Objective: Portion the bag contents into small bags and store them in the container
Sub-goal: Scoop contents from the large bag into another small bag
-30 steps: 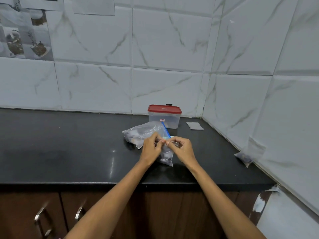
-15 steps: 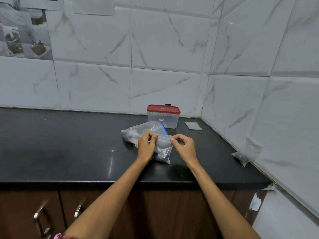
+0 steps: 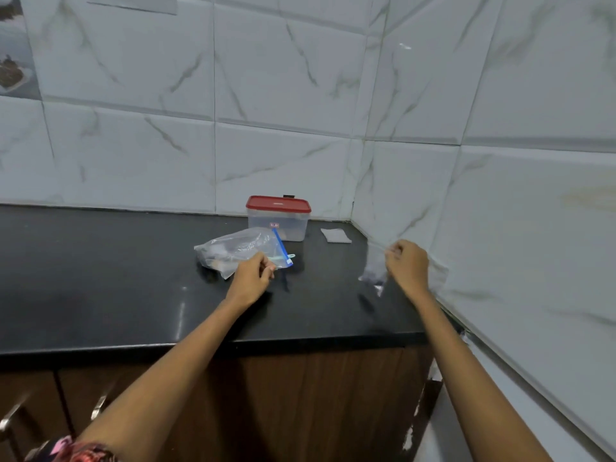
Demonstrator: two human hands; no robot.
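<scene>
Where both hands pinched the small clear plastic bag [image 3: 373,275] half a second ago, the right hand [image 3: 407,265] alone now grips it, carried right toward the tiled wall. The left hand [image 3: 250,278] sits loosely curled, holding nothing, beside the large clear zip bag [image 3: 240,251] on the black desk [image 3: 100,278], before the red-lidded clear container [image 3: 278,217].

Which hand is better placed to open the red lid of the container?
Left, probably. The left hand holds nothing and is nearer the container. The right hand pinches a small bag by the right wall.
</scene>
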